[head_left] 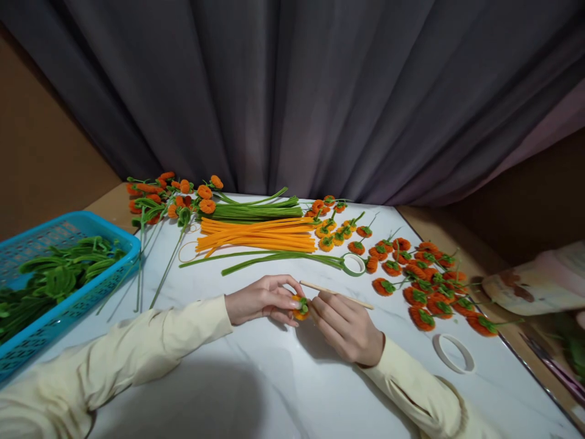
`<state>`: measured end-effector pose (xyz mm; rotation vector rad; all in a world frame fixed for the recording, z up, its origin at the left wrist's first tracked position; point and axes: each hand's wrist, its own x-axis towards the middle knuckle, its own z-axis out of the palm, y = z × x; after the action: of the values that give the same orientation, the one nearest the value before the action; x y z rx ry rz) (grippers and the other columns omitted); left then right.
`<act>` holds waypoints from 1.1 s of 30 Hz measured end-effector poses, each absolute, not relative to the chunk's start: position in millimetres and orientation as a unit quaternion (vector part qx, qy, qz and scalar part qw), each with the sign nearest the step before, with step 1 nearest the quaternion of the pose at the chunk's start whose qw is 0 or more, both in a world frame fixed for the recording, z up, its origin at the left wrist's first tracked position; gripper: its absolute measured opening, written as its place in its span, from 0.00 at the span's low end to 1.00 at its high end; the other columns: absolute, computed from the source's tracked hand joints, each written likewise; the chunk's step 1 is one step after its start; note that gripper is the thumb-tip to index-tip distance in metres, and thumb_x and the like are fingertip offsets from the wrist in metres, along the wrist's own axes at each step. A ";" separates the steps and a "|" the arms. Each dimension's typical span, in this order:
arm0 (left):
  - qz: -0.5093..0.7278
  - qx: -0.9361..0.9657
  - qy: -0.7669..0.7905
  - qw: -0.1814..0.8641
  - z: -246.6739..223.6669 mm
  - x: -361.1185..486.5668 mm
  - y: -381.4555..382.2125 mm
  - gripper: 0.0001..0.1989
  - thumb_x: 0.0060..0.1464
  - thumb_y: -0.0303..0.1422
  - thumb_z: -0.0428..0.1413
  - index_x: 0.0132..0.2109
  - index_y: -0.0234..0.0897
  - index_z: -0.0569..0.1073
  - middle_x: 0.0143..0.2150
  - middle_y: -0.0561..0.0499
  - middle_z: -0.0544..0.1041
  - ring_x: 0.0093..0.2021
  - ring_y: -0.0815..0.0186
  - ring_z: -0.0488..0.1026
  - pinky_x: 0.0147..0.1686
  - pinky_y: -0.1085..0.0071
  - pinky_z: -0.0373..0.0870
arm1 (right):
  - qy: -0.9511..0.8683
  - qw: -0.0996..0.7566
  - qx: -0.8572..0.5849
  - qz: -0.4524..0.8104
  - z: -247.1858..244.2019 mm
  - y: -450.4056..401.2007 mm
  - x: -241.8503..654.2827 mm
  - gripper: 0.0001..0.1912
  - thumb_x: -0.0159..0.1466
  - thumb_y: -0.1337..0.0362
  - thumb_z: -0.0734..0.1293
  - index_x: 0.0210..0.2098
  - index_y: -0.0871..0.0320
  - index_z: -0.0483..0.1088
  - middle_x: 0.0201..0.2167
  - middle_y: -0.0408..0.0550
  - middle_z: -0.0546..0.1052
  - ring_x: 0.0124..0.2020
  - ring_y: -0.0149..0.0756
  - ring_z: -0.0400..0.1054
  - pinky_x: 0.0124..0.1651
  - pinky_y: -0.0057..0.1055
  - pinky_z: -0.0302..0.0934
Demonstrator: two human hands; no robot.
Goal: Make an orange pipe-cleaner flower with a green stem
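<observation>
Between the fingertips of my left hand is a small yellow-orange pipe-cleaner flower with a green top. My right hand is close against the flower's right side, its fingers curled round a thin wooden stick that slants across the knuckles. Whether the right fingertips also pinch the flower is hidden by the hand. Just beyond the hands lie loose green pipe cleaners and a roll of green tape. Behind these is a bundle of orange pipe cleaners, with a green bundle farther back.
At the left stands a blue basket holding green pipe-cleaner leaves. Stemmed orange flowers lie at the back left. Many orange flower heads cover the right side, near a white tape roll and a cup. A dark curtain hangs behind.
</observation>
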<state>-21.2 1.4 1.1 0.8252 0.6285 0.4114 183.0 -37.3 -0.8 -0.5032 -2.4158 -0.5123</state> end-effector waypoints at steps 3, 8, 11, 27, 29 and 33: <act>0.203 0.401 0.308 0.838 -0.9 -20.8 0.5 0.14 0.44 0.30 0.64 0.38 0.33 0.70 0.29 0.52 0.74 0.29 0.70 0.74 0.34 0.71 0.74 | -0.911 0.305 -0.200 -0.194 1.3 -37.9 180.6 0.11 0.64 0.74 0.55 0.34 0.65 0.68 0.32 0.56 0.74 0.37 0.41 0.68 0.34 0.34 0.63; 0.218 0.403 0.317 0.830 -1.8 -20.3 -0.8 0.15 0.43 0.31 0.64 0.38 0.33 0.70 0.28 0.54 0.73 0.28 0.70 0.75 0.34 0.72 0.73 | -0.909 0.301 -0.246 -0.149 10.4 -39.7 174.7 0.13 0.62 0.77 0.54 0.29 0.63 0.67 0.25 0.52 0.71 0.32 0.38 0.65 0.31 0.32 0.60; 0.225 0.402 0.318 0.829 -1.0 -19.4 -0.9 0.15 0.42 0.32 0.65 0.37 0.33 0.70 0.28 0.54 0.73 0.27 0.70 0.75 0.34 0.72 0.73 | -0.904 0.290 -0.295 -0.104 16.3 -41.7 172.0 0.14 0.59 0.80 0.53 0.28 0.62 0.66 0.23 0.50 0.70 0.28 0.36 0.61 0.28 0.30 0.57; 0.217 0.352 0.299 0.860 -3.1 -21.8 3.7 0.14 0.43 0.30 0.64 0.37 0.32 0.70 0.29 0.52 0.74 0.30 0.71 0.74 0.35 0.72 0.74 | -0.923 0.273 -0.212 -0.170 18.0 -33.1 182.9 0.10 0.64 0.75 0.55 0.37 0.67 0.67 0.32 0.56 0.74 0.33 0.38 0.66 0.32 0.32 0.60; 0.219 0.354 0.295 0.860 -3.7 -21.3 3.1 0.13 0.43 0.30 0.64 0.36 0.33 0.70 0.29 0.52 0.74 0.30 0.71 0.75 0.34 0.73 0.74 | -0.923 0.278 -0.207 -0.166 18.0 -33.5 181.9 0.11 0.64 0.76 0.54 0.35 0.66 0.67 0.30 0.56 0.73 0.31 0.38 0.65 0.31 0.32 0.60; 0.233 0.383 0.294 0.844 -3.9 -20.2 0.4 0.13 0.44 0.31 0.64 0.36 0.33 0.70 0.28 0.53 0.74 0.29 0.71 0.75 0.35 0.72 0.74 | -0.918 0.263 -0.269 -0.123 21.8 -37.4 178.6 0.14 0.60 0.80 0.52 0.33 0.63 0.66 0.27 0.52 0.71 0.28 0.36 0.63 0.28 0.29 0.58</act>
<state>-20.2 0.4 -3.9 0.8082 0.6210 0.4909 178.6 -37.4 21.8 -0.7266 -2.4839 -0.3321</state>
